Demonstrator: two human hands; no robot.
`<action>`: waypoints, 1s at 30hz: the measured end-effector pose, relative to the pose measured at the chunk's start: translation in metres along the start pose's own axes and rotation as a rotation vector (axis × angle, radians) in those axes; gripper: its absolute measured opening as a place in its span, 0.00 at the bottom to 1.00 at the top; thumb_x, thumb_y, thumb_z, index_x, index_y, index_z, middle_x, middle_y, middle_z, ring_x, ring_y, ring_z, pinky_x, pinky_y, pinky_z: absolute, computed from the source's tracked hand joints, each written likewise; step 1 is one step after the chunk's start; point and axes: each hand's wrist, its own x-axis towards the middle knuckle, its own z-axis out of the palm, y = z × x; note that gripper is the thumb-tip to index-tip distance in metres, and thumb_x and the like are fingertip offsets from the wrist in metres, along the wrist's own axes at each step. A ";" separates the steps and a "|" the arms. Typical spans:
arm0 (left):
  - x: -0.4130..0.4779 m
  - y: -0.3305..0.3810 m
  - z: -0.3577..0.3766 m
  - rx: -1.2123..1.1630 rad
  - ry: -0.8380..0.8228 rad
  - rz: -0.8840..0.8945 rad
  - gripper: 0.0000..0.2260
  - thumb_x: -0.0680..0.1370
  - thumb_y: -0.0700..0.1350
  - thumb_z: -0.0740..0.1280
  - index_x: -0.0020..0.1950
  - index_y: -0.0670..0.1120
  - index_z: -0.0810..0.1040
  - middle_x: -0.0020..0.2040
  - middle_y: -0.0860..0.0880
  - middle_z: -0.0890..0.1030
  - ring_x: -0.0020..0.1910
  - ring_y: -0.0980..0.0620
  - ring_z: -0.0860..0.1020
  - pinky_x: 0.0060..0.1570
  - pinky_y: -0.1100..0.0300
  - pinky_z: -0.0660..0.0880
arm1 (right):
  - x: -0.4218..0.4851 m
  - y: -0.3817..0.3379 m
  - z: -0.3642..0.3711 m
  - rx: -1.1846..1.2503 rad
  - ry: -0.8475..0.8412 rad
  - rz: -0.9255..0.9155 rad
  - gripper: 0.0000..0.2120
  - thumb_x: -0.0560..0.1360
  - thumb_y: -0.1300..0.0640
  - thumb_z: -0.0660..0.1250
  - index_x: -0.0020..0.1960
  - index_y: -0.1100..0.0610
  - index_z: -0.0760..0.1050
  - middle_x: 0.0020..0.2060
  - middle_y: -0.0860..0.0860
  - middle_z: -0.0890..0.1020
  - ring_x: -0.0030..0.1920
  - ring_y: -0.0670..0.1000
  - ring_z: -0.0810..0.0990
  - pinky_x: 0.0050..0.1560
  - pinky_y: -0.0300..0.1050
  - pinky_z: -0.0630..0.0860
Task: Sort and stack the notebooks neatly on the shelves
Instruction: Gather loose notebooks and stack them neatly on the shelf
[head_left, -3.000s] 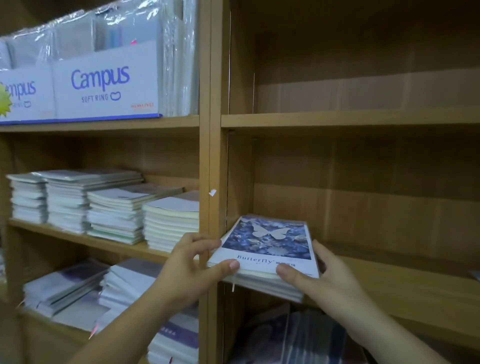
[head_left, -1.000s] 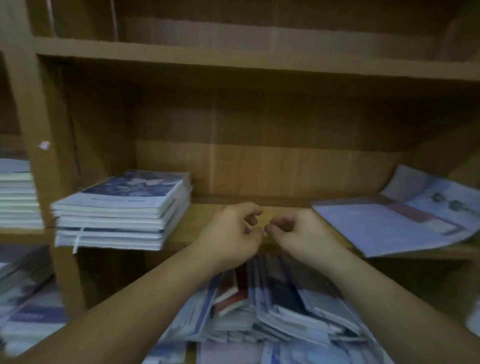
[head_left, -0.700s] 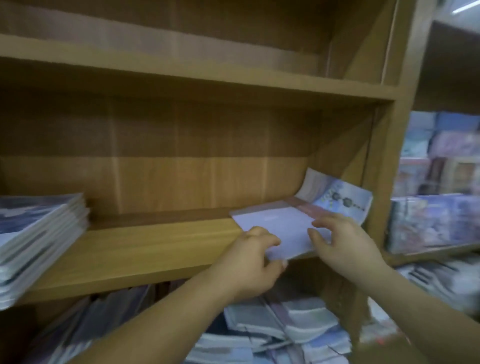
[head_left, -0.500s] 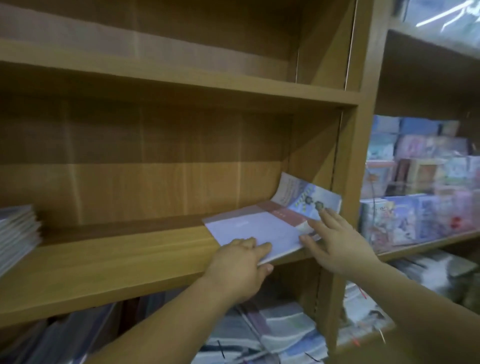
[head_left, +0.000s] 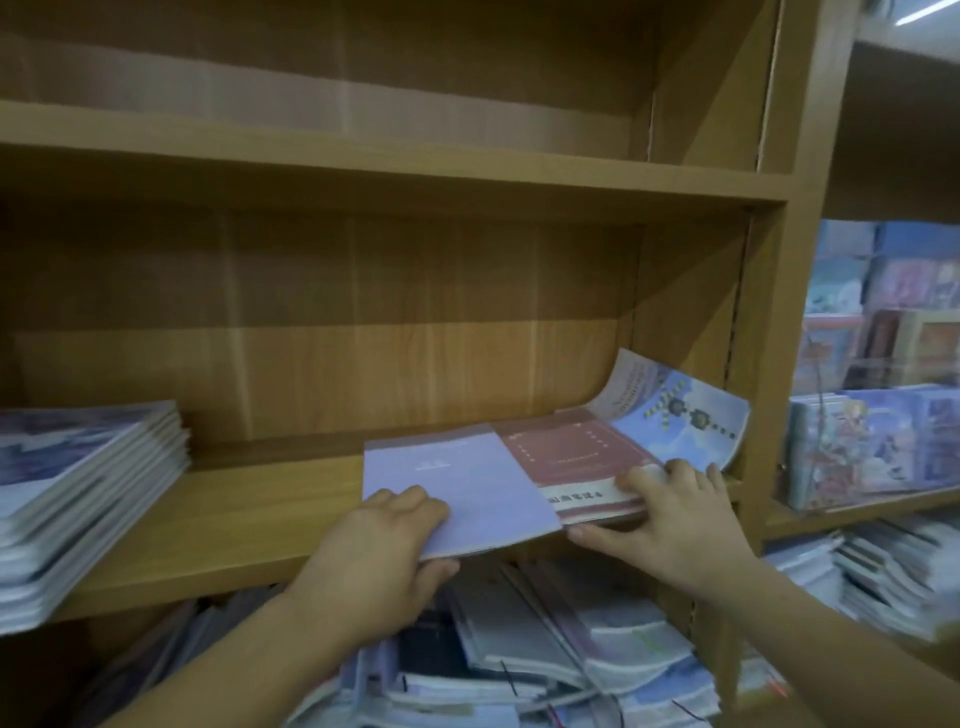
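Lilac notebook (head_left: 457, 488): lies flat on the middle shelf, right of centre, with its near edge overhanging the front of the board; it overlaps the left part of the red notebook.
Red notebook (head_left: 576, 462): lies just right of the lilac one and partly under it, with a white strip of print along its near edge.
Blue notebook (head_left: 685, 421): sits farthest right, pushed into the corner, its far end curling up against the back and side of the bay.
Left hand (head_left: 384, 540): grasps the near edge of the lilac notebook, fingers curled over the cover and thumb underneath.
Right hand (head_left: 675, 514): pinches the near edge of the red notebook, fingertips bent onto the top and thumb stretched left below the edge.
Middle shelf (head_left: 234, 519): a wooden board, bare between the three notebooks and the pile at the left.
Left pile (head_left: 78, 493): a stack of notebooks with a dark blue cover on top, well apart from the hands, somewhat blurred.
Lower shelf heap (head_left: 545, 649): many notebooks lying loose and askew below the hands.
Side panel (head_left: 769, 338): an upright wooden wall closing the bay on the right.
Right bay (head_left: 883, 447): colourful notebooks standing face out beyond the panel, too blurred to read.
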 end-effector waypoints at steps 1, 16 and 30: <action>-0.001 0.003 -0.001 0.058 0.006 0.006 0.20 0.75 0.61 0.65 0.63 0.54 0.77 0.50 0.53 0.78 0.46 0.47 0.78 0.42 0.53 0.78 | -0.002 -0.006 -0.001 0.008 -0.022 -0.016 0.45 0.55 0.11 0.55 0.53 0.44 0.78 0.45 0.54 0.74 0.51 0.61 0.77 0.64 0.62 0.69; -0.043 -0.018 -0.032 -0.100 0.140 -0.206 0.21 0.81 0.60 0.50 0.61 0.53 0.78 0.50 0.50 0.80 0.49 0.44 0.80 0.47 0.52 0.75 | -0.025 -0.106 0.016 0.042 0.137 -0.442 0.25 0.73 0.30 0.62 0.58 0.46 0.81 0.55 0.47 0.83 0.54 0.53 0.83 0.55 0.52 0.80; -0.055 -0.039 -0.057 -0.425 0.199 -0.501 0.17 0.84 0.53 0.58 0.74 0.54 0.68 0.52 0.49 0.84 0.51 0.44 0.82 0.48 0.54 0.76 | 0.005 -0.109 -0.047 0.684 0.143 0.043 0.12 0.84 0.44 0.55 0.54 0.46 0.76 0.39 0.46 0.81 0.44 0.51 0.80 0.44 0.52 0.76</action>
